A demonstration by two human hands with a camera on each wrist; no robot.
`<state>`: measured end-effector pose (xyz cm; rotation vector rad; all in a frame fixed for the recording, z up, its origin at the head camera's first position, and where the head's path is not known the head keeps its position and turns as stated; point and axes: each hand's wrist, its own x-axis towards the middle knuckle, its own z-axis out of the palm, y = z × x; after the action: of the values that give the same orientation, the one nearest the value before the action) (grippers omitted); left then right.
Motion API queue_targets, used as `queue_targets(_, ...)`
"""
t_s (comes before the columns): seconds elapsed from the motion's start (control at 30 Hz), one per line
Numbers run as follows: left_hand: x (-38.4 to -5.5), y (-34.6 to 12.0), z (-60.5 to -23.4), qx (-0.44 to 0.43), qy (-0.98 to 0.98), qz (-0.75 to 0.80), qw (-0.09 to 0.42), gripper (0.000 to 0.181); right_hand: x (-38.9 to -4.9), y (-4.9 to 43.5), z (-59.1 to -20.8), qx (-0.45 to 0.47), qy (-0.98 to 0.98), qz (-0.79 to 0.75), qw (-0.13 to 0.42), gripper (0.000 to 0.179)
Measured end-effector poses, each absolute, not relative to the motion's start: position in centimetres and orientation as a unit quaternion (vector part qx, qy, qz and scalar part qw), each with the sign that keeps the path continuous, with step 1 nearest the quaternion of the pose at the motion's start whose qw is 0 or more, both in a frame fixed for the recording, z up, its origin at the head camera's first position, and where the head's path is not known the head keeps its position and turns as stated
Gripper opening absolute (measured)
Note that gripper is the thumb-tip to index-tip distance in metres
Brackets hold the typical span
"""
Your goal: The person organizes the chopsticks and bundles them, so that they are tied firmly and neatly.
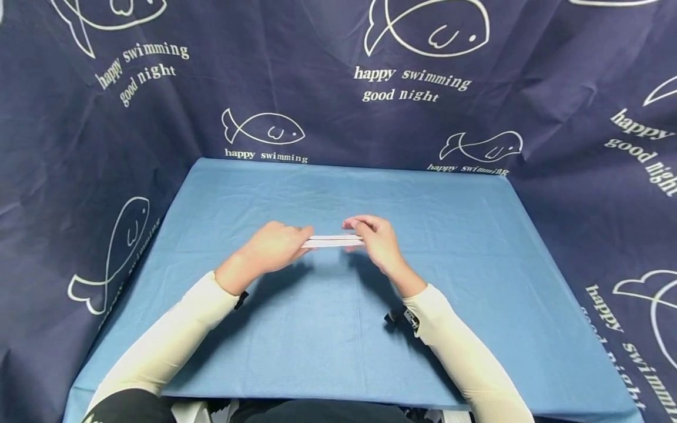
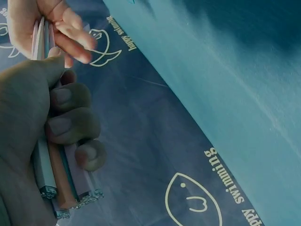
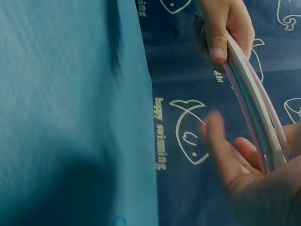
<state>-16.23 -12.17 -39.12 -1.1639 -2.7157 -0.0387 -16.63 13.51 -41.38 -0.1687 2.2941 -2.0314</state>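
Note:
A bundle of long, thin strips (image 1: 333,241) in white, pink, teal and orange spans the gap between both hands above the table. My left hand (image 1: 275,244) grips one end of it, fingers curled round the strips. In the left wrist view, the near ends of the strips (image 2: 59,174) stick out below the left hand (image 2: 70,113), with shiny, clear, crinkled tips. My right hand (image 1: 375,241) is at the other end. In the right wrist view, the strips (image 3: 256,103) bow slightly and lie against the right palm (image 3: 249,174), whose fingers are spread and partly blurred.
A light blue cloth (image 1: 338,329) covers the table beneath the hands. Dark blue curtains (image 1: 328,76) printed with white fish and lettering surround its back and sides. Small dark devices (image 1: 407,318) sit at the sleeve cuffs.

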Motion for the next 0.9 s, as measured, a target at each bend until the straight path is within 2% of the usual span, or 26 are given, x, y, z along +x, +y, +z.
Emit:
queue_targets(0.1,-16.3,-12.0,-39.6,-0.390,-0.915,-0.010,0.103,0.025,-16.4,13.6,-41.1,-0.040,0.801,-0.595,0.059,0.034)
queue_targets(0.23,-16.4,-11.6,-40.1,-0.386,-0.915,-0.002,0.114,0.028,-16.4,13.7,-41.3,-0.037,0.841,-0.537,0.056,0.034)
queue_targets(0.4,-16.6,-11.1,-40.3,-0.377,-0.916,0.017,0.134,0.027,-16.3,13.6,-41.8,-0.034,0.825,-0.562,0.055,0.030)
queue_targets(0.5,-16.6,-10.6,-40.1,-0.362,-0.916,0.033,0.167,0.027,-16.2,13.2,-41.8,-0.031,0.808,-0.586,0.057,0.030)
queue_targets(0.7,-16.4,-8.8,-39.9,-0.386,-0.899,0.023,0.206,0.026,-15.9,12.2,-41.5,-0.057,0.765,-0.637,0.075,0.031)
queue_targets(0.9,-16.3,-8.4,-39.9,-0.390,-0.893,0.024,0.224,0.021,-15.8,12.4,-41.1,-0.070,0.775,-0.627,0.038,0.029)
